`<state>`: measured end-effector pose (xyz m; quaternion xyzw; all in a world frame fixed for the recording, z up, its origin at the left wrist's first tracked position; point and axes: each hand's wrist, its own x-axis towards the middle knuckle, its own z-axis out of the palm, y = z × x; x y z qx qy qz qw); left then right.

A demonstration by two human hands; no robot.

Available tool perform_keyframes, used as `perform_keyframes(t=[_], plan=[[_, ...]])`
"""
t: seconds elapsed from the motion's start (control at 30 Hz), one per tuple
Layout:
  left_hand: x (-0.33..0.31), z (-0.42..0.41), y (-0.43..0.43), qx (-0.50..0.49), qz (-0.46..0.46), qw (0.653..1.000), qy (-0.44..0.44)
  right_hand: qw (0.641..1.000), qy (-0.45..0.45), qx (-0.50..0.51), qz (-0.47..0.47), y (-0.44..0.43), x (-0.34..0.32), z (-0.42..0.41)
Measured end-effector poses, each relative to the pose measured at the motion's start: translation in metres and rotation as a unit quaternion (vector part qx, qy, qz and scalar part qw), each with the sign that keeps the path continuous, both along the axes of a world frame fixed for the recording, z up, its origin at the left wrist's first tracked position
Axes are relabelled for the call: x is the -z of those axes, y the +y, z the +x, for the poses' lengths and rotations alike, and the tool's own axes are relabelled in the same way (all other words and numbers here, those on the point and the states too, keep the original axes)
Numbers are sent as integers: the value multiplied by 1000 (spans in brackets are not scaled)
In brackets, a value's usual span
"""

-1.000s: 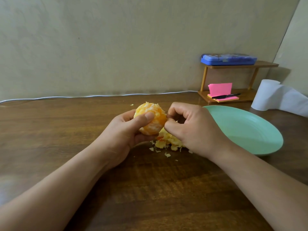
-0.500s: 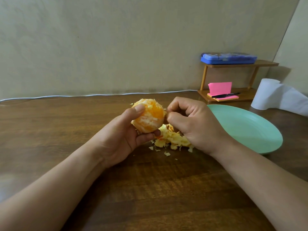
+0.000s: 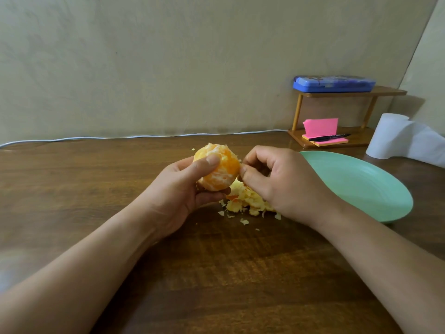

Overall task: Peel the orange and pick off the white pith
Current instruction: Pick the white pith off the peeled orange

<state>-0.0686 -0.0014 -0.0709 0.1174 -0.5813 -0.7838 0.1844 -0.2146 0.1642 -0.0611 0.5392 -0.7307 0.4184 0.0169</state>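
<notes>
My left hand [image 3: 178, 189] grips a peeled orange [image 3: 220, 172] just above the wooden table [image 3: 72, 189], thumb across its front. White pith streaks still show on the fruit. My right hand [image 3: 277, 182] has curled fingers, and its thumb and forefinger pinch at the orange's right side, on a bit of pith too small to make out. A heap of peel and pith scraps [image 3: 243, 201] lies on the table under and between the hands, partly hidden by my right hand.
A green plate [image 3: 361, 186] sits right of my right hand. Behind it stand a small wooden shelf [image 3: 349, 92] with a blue case [image 3: 333, 83], pink notes [image 3: 321, 127] and a pen, and a paper roll [image 3: 387, 136]. A white cable [image 3: 96, 138] runs along the wall.
My left hand has turned the orange a little and raised it slightly. My right hand's pinching fingers have moved up against the orange's right side.
</notes>
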Motion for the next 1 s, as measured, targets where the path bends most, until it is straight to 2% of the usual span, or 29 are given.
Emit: perform_keyframes(t=[0.3,0.6,0.87,1.0], plan=[[1,2,0,14,-56,998,-6,999,41,12,-19,0,1,1],[0,1,5,34,9,999,9,996,-3,-15,-92,-2,4,3],[0,2,6,76,41,996,23,994,-21,-16,-102,-4,7,0],[-1,3,7,61,66,996,14,995,-26,-24,-96,-4,8,0]])
